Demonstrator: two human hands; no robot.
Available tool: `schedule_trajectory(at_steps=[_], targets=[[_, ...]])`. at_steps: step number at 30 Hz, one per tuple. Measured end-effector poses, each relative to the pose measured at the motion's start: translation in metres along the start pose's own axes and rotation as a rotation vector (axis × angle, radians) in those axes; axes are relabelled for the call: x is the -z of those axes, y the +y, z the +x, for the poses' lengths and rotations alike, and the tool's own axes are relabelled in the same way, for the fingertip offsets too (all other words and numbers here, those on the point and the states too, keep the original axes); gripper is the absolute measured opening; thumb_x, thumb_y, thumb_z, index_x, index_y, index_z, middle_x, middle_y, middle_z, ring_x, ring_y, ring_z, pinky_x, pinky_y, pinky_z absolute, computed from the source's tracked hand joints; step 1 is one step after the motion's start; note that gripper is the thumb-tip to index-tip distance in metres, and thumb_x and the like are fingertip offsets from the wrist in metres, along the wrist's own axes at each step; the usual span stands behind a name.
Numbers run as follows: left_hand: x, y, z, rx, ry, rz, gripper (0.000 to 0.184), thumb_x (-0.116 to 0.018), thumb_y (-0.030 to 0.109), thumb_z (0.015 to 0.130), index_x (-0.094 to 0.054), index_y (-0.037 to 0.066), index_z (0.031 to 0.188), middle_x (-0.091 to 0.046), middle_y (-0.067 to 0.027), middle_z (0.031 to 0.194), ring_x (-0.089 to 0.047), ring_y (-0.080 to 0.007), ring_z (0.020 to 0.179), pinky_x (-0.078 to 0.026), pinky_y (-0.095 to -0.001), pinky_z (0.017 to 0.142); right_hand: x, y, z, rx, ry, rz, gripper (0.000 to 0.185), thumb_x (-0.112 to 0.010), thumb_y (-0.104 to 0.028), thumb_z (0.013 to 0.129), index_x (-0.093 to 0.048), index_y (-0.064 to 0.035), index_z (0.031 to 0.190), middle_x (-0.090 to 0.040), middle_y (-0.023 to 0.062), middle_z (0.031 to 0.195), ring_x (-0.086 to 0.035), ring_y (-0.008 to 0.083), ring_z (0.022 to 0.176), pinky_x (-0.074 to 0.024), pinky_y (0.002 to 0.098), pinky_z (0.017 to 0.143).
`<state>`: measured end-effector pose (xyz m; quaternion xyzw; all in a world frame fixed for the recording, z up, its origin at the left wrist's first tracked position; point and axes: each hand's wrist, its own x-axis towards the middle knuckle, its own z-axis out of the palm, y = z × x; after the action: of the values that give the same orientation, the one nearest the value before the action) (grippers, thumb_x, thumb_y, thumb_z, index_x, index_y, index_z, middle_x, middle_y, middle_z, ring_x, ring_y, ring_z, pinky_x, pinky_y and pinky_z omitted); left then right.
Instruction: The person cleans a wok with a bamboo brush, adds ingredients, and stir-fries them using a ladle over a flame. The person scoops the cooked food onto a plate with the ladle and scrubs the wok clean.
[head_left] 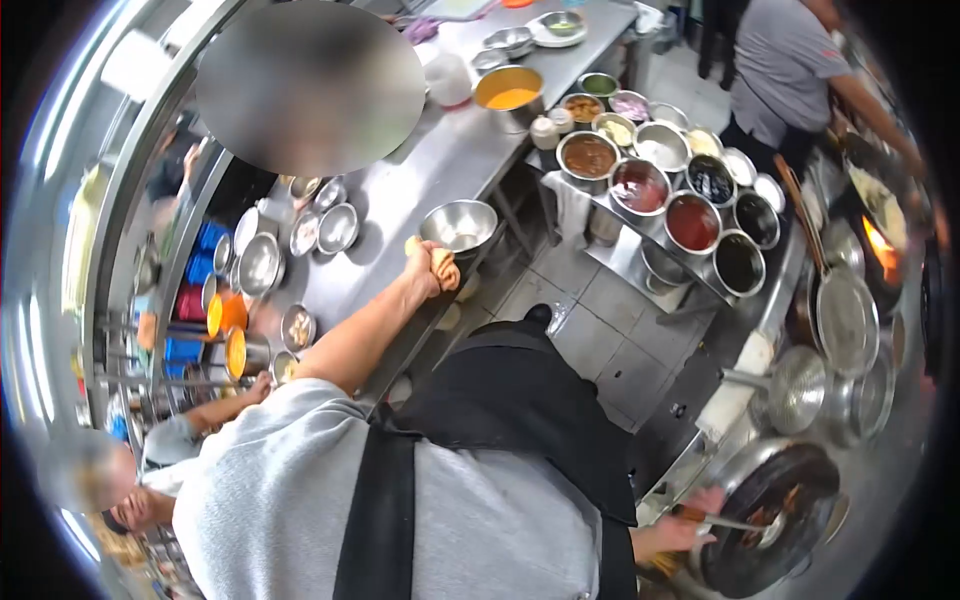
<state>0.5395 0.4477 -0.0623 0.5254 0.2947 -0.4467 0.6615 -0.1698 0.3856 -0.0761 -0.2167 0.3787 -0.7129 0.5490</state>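
My left hand (422,272) is stretched out over the edge of the steel table, closed around a bunched tan-orange cloth (443,268). Just beyond it sits a metal bowl (460,226) whose inside looks bare. At the bottom right, my right hand (685,527) is around the handle end of a long ladle (738,523), its fingers slightly blurred. The ladle's head rests inside a dark wok (800,480) with some brownish food in it.
Sauce and ingredient pots (691,222) crowd a steel stand (600,205). A co-worker (785,70) stands by a flaming wok at the upper right. Strainers (847,310) lie along the stove. Other people are at the left and across the steel table (400,190). Grey floor tiles (590,335) show below.
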Motion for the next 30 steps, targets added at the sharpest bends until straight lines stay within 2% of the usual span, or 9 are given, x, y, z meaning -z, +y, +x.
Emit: schedule_trajectory(at_steps=[1, 2, 4, 6, 11, 13, 23, 27, 30], targets=[[0.009, 0.013, 0.005, -0.024, 0.088, -0.035, 0.036, -0.042, 0.034, 0.093, -0.047, 0.008, 0.069, -0.038, -0.0062, 0.053, -0.032, -0.0223, 0.040, -0.028, -0.0341, 0.038, 0.033, -0.014, 0.035, -0.194, 0.395, 0.376, 0.069, -0.056, -0.041, 0.105, -0.039, 0.0093, 0.149, -0.063, 0.0147, 0.109, -0.054, 0.0200, 0.087, -0.0470, 0.0313, 0.074], [0.015, 0.026, 0.001, -0.005, 0.093, -0.070, 0.031, -0.044, 0.030, 0.091, -0.051, 0.007, 0.071, -0.042, -0.0074, 0.056, -0.037, -0.0235, 0.043, -0.034, -0.0356, 0.039, 0.157, -0.013, 0.092, -0.409, -0.094, 0.329, 0.057, -0.059, -0.037, 0.104, -0.049, 0.0081, 0.137, -0.058, 0.0078, 0.089, -0.054, 0.0143, 0.079, -0.0457, 0.0268, 0.067], [0.013, 0.043, -0.001, -0.122, 0.150, -0.175, 0.032, -0.046, 0.033, 0.092, -0.050, 0.008, 0.073, -0.044, -0.0060, 0.061, -0.042, -0.0213, 0.047, -0.035, -0.0318, 0.041, 0.103, -0.014, 0.115, -0.172, 0.325, 0.021, 0.027, -0.059, -0.027, 0.103, -0.047, -0.0052, 0.093, -0.049, 0.0009, 0.070, -0.049, 0.0116, 0.062, -0.0421, 0.0264, 0.057], [0.058, 0.060, 0.068, -0.208, -0.006, -0.305, 0.046, -0.051, 0.043, 0.102, -0.046, 0.010, 0.070, -0.041, -0.0039, 0.059, -0.037, -0.0203, 0.048, -0.031, -0.0311, 0.044, -0.014, -0.025, 0.107, -0.191, 0.652, -0.008, 0.040, -0.059, -0.019, 0.101, -0.041, -0.0144, 0.066, -0.043, -0.0026, 0.060, -0.045, 0.0114, 0.052, -0.0400, 0.0267, 0.050], [-0.003, 0.065, -0.003, 0.045, -0.168, -0.252, 0.052, -0.057, 0.041, 0.099, -0.038, 0.013, 0.059, -0.038, -0.0027, 0.052, -0.027, -0.0190, 0.041, -0.023, -0.0327, 0.041, -0.156, 0.057, 0.051, 0.043, 0.465, -0.381, 0.015, -0.058, -0.007, 0.096, -0.047, -0.0095, 0.086, -0.046, 0.0005, 0.063, -0.049, 0.0121, 0.054, -0.0436, 0.0283, 0.051], [-0.013, 0.086, 0.043, 0.078, -0.275, -0.182, 0.046, -0.060, 0.044, 0.098, -0.047, 0.011, 0.067, -0.047, -0.0060, 0.058, -0.042, -0.0238, 0.046, -0.036, -0.0385, 0.043, -0.206, 0.077, 0.011, 0.090, 0.348, -0.532, 0.011, -0.056, -0.003, 0.094, -0.047, -0.0081, 0.094, -0.045, 0.0014, 0.063, -0.050, 0.0120, 0.056, -0.0443, 0.0285, 0.051], [-0.166, 0.321, 0.273, -0.150, -0.365, -0.054, 0.052, -0.071, 0.046, 0.095, -0.049, 0.003, 0.114, -0.062, -0.0171, 0.087, -0.061, -0.0334, 0.062, -0.049, -0.0497, 0.047, -0.330, 0.110, -0.050, -0.430, -0.205, -0.806, 0.029, -0.058, 0.001, 0.084, -0.053, -0.0015, 0.112, -0.049, 0.0029, 0.062, -0.044, 0.0124, 0.040, -0.0384, 0.0238, 0.038], [-0.215, 0.379, 0.341, -0.210, -0.093, -0.008, 0.060, -0.058, 0.061, 0.098, -0.052, 0.003, 0.084, -0.052, -0.0105, 0.064, -0.044, -0.0242, 0.042, -0.034, -0.0385, 0.037, -0.414, 0.111, -0.046, -0.604, -0.433, -0.684, 0.035, -0.065, -0.009, 0.088, -0.054, 0.0011, 0.120, -0.048, 0.0034, 0.061, -0.044, 0.0128, 0.040, -0.0374, 0.0247, 0.037], [-0.217, 0.404, 0.422, -0.229, -0.230, -0.208, 0.064, -0.083, 0.030, 0.088, -0.051, -0.003, 0.131, -0.065, -0.0191, 0.100, -0.069, -0.0307, 0.075, -0.054, -0.0473, 0.049, -0.477, 0.119, -0.037, -0.697, -0.588, -0.600, 0.039, -0.065, -0.017, 0.095, -0.051, 0.0020, 0.127, -0.045, 0.0023, 0.061, -0.043, 0.0116, 0.039, -0.0364, 0.0248, 0.035]])
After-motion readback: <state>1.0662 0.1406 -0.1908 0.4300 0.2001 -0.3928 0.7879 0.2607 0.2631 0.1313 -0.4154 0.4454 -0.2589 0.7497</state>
